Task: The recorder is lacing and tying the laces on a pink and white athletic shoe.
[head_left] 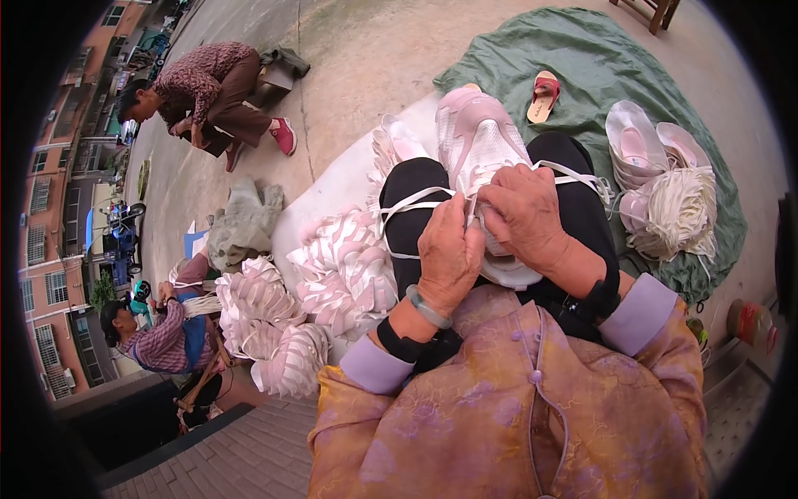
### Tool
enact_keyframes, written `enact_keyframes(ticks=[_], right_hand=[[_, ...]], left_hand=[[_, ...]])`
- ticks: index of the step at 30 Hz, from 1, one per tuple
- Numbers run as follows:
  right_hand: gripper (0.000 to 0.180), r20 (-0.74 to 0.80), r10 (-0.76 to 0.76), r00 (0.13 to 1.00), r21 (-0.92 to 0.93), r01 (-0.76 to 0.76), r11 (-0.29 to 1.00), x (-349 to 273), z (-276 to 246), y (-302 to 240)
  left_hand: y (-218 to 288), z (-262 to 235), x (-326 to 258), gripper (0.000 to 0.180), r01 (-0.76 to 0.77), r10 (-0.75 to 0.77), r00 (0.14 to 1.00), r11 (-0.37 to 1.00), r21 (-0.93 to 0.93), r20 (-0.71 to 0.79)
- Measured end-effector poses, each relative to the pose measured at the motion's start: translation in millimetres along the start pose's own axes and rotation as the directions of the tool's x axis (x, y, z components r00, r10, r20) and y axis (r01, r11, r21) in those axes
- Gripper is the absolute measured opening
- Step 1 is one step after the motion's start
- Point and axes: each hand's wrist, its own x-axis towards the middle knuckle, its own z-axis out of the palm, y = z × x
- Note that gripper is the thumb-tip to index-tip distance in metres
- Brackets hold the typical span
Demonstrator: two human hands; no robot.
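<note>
A pale pink and white sneaker (482, 133) rests between my knees, toe pointing away from me. Both hands meet over its tongue and eyelets. My left hand (449, 254) pinches the white shoelace (416, 200) at the left eyelet side, thumb against the fingers. My right hand (528, 212) is bent over the shoe's right side with its fingers closed on the lace; its fingertips are partly hidden. Loose lace ends spread over both my thighs, the right one reaching toward the shoes beside me.
Heaps of pink-white shoe uppers (345, 266) lie at left. On the green tarp (532, 41) at right are a red sandal (544, 96), stacked shoes (633, 141) and a bundle of white laces (682, 212). Two people (204, 87) sit bent over at left. A jar (752, 324) stands far right.
</note>
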Motion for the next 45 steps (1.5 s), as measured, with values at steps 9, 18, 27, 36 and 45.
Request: enact_keyframes(ticks=[9, 18, 27, 36, 45], right_hand=[[0.007, -0.05, -0.056, 0.997, 0.007, 0.057, 0.998, -6.0, 8.4, 6.0], [0.005, 0.065, -0.131, 0.989, -0.094, 0.137, 0.986, -2.2, 2.1, 7.0], [0.012, -0.011, -0.162, 0.987, -0.261, 0.154, 0.953, -27.6, -101.5, 27.4], [0.01, -0.041, -0.127, 0.991, -0.311, 0.108, 0.944, -45.2, -142.8, 11.0], [0.012, -0.042, -0.223, 0.974, -0.226, 0.208, 0.952, -31.7, -140.1, 6.9]], left_hand=[[-7.8, 6.8, 1.2, 0.032, -0.11, 0.11, 0.994, 0.994, 0.017, -0.016], [-4.9, 11.1, 1.2, 0.038, -0.091, 0.095, 0.989, 0.995, 0.039, -0.11], [10.4, -9.2, 4.0, 0.027, -0.259, 0.28, 0.957, 0.944, 0.205, -0.076], [71.5, 25.3, 48.4, 0.019, -0.21, 0.386, 0.852, 0.871, -0.445, 0.354], [77.1, 3.5, 59.9, 0.014, 0.389, 0.133, 0.693, 0.759, -0.523, 0.708]])
